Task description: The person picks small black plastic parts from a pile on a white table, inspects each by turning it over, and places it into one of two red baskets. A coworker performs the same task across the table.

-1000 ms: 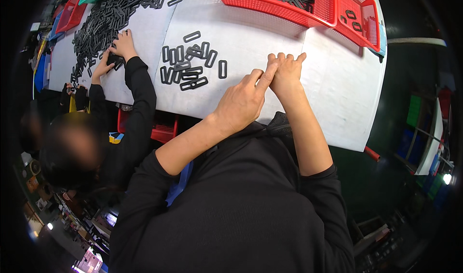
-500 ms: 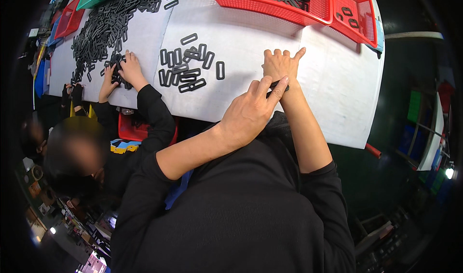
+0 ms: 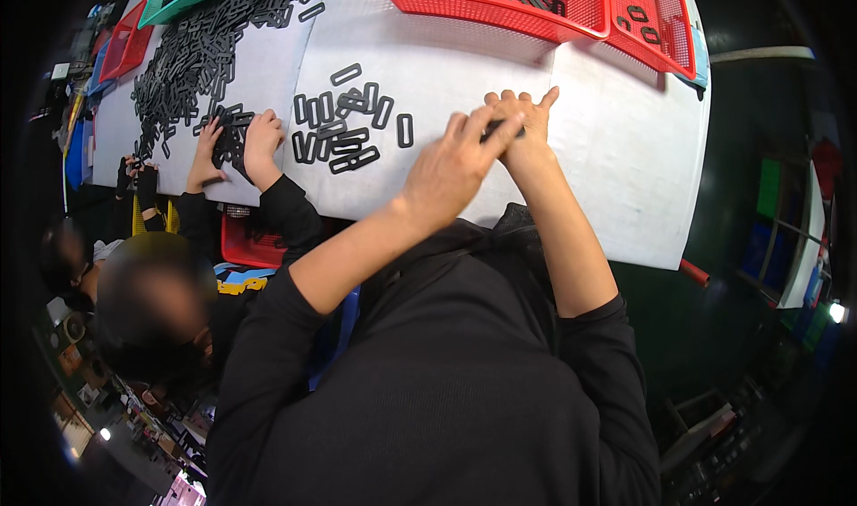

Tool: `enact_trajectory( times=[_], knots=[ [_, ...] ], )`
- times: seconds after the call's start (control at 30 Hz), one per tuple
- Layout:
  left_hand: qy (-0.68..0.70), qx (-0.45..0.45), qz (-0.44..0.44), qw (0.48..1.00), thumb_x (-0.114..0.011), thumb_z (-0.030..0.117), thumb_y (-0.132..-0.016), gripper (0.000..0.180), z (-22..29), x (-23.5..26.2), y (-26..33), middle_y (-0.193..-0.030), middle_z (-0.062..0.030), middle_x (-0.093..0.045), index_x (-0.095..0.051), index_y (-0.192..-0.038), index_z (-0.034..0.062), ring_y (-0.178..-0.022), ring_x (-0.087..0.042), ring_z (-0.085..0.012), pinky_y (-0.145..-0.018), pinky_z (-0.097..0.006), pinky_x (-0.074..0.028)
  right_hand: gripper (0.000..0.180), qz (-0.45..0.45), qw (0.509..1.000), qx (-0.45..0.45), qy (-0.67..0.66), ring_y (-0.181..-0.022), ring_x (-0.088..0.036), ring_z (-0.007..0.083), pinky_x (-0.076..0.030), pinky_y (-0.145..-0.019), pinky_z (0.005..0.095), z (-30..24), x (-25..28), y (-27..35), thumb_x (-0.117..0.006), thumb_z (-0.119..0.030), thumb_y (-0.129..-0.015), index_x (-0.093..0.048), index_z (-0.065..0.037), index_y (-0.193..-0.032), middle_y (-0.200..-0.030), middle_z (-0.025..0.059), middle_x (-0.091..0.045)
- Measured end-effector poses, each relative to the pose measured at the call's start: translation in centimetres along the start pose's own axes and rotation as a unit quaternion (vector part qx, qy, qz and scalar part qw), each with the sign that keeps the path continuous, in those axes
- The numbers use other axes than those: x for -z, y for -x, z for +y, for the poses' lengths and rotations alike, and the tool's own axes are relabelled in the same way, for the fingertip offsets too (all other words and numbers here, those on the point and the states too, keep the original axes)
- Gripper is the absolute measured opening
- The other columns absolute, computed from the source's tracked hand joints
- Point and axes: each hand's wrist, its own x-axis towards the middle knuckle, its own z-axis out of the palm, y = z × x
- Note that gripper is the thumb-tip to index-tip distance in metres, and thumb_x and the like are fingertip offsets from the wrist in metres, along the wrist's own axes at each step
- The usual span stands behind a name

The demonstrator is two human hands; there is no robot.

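My left hand (image 3: 446, 171) reaches across and is closed on a black oblong piece (image 3: 491, 131), probably one of the rectangular loops; most of it is behind the fingers. It is held close against the back of my right hand (image 3: 525, 129). That hand is back up over the white tabletop, fingers curled under and the outermost one sticking out to the right. What lies under its curled fingers is hidden. Left of my hands lies a loose group of black rectangular loops (image 3: 405, 131), some overlapping.
Red mesh baskets (image 3: 571, 31) holding black loops stand at the far edge. A large heap of loops (image 3: 192, 64) covers the table's left, beside a green basket (image 3: 183, 4). A co-worker's hands (image 3: 262, 147) work at the heap's near end.
My left hand has moved up and slightly left with the black piece, farther along the back of my right hand. The co-worker's nearer hand has shifted to the right.
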Motion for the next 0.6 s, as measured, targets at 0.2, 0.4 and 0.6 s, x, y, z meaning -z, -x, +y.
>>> enact_trajectory(
  times=[0.2,0.4,0.6],
  knots=[
    [-0.026,0.026,-0.006,0.999,-0.050,-0.006,-0.070,0.063,-1.0,-0.7,0.1,-0.101,-0.0108,-0.047,-0.041,-0.130,0.0106,-0.083,-0.052,-0.0269,-0.063,-0.034,-0.052,0.025,0.024,0.999,0.024,-0.004,-0.096,-0.056,0.0275,-0.015,-0.095,0.0704,-0.1,-0.7,0.1,-0.056,-0.022,-0.077,-0.060,-0.009,-0.098,-0.095,0.0078,-0.060],
    [0.073,0.016,0.009,0.997,-0.048,-0.011,-0.069,0.059,1.3,0.3,1.5,-0.100,-0.0123,-0.050,-0.047,-0.126,0.0078,-0.083,-0.055,-0.0276,-0.067,-0.033,-0.051,0.021,-0.017,1.000,-0.019,-0.006,-0.094,-0.060,0.0272,-0.022,-0.094,0.0682,0.7,-0.8,-0.6,-0.055,-0.022,-0.079,-0.061,-0.008,-0.094,-0.094,0.0099,-0.062],
    [0.529,0.313,-0.056,0.787,-0.037,0.017,-0.096,0.029,-1.6,2.0,0.5,-0.091,-0.0106,-0.062,-0.052,-0.113,-0.0001,-0.063,-0.059,-0.0106,-0.054,-0.022,-0.049,0.023,0.055,0.860,-0.044,-0.505,-0.076,-0.064,0.0201,-0.047,-0.077,0.0360,2.0,0.3,-0.2,-0.050,-0.020,-0.088,-0.063,-0.004,-0.098,-0.091,0.0118,-0.065]
  ],
)
